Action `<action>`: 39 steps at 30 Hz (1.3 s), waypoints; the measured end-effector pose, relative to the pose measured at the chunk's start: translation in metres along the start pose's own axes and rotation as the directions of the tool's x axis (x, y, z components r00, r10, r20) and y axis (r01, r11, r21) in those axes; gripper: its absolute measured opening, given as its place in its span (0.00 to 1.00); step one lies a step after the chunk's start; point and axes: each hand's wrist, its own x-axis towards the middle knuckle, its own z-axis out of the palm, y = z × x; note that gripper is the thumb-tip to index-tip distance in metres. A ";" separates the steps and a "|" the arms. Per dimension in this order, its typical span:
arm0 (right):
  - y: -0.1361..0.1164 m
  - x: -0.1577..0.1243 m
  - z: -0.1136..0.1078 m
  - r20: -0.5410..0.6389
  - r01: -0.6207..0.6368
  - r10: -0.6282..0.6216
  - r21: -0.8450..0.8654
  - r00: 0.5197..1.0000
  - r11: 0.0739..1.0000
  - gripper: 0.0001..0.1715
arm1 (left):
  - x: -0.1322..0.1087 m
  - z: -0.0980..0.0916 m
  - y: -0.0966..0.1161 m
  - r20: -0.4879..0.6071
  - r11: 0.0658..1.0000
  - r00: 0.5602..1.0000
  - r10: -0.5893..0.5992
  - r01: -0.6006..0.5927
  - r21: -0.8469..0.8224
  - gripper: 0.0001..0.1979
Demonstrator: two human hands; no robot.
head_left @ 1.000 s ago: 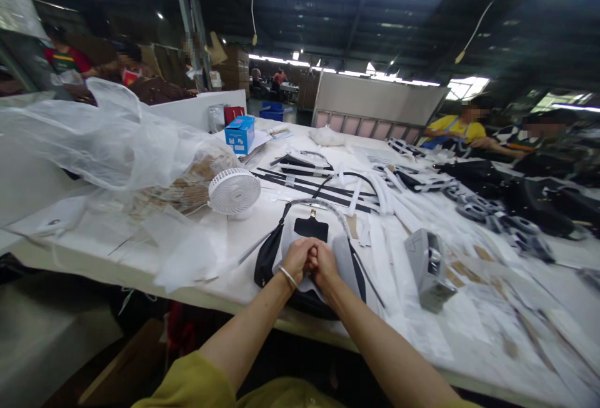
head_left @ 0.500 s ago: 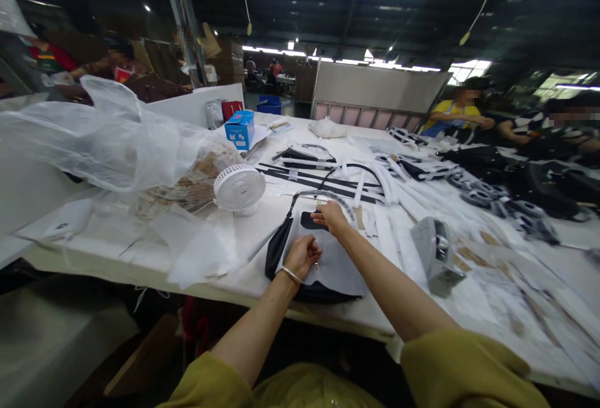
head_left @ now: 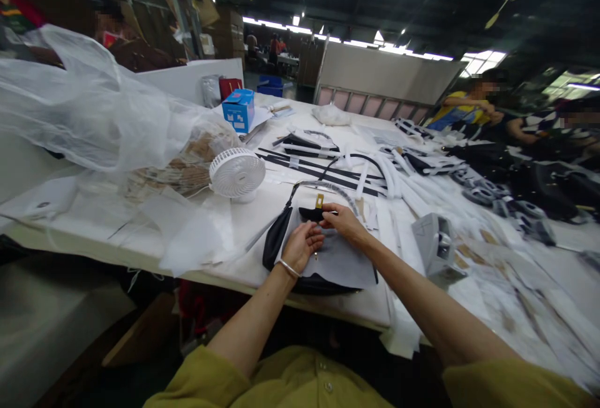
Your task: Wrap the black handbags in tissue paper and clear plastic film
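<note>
A black handbag [head_left: 276, 240] lies at the table's near edge, its front covered by a pale sheet [head_left: 344, 259]. Its wrapped handle [head_left: 335, 188] arches behind. My right hand [head_left: 344, 222] pinches the bag's short black closure tab [head_left: 310, 213], which is lifted and has a gold rectangular clasp plate [head_left: 319, 201] at its end. Just below the tab is my left hand [head_left: 302, 247], palm turned up, fingers loosely bent and apart; whether its fingertips touch the tab I cannot tell. Under them a small metal fitting [head_left: 315, 256] shows on the sheet.
A white fan [head_left: 238, 174] stands left of the bag, beside a heap of clear plastic [head_left: 131, 117]. Behind are a blue box [head_left: 239, 111] and black straps [head_left: 323, 174]. A grey-white device [head_left: 431, 245] stands to the right. Co-workers sit beyond black bag parts at far right.
My right hand has drawn the closure tab up and toward me, so the gold clasp now shows clearly. My left hand's fingers have loosened and spread. The camera view has tilted down slightly.
</note>
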 end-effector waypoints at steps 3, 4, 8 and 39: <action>0.010 -0.021 -0.001 0.056 0.351 -0.351 -0.301 0.935 0.887 0.16 | -0.004 -0.001 -0.002 0.038 0.998 0.997 0.063 -0.062 -0.033 0.12; 0.013 -0.027 0.000 0.089 0.439 -0.439 -0.378 0.894 0.815 0.17 | -0.006 -0.001 -0.004 0.058 0.995 0.994 0.093 -0.091 -0.033 0.12; 0.020 -0.040 0.000 0.244 0.566 -0.545 -0.602 0.802 0.564 0.16 | -0.013 -0.003 -0.009 0.112 0.980 0.974 0.196 -0.199 0.011 0.12; -0.065 -0.011 0.013 0.639 0.632 0.113 -0.769 0.761 0.095 0.11 | -0.022 0.001 -0.030 0.000 0.885 0.915 0.403 -0.390 0.253 0.25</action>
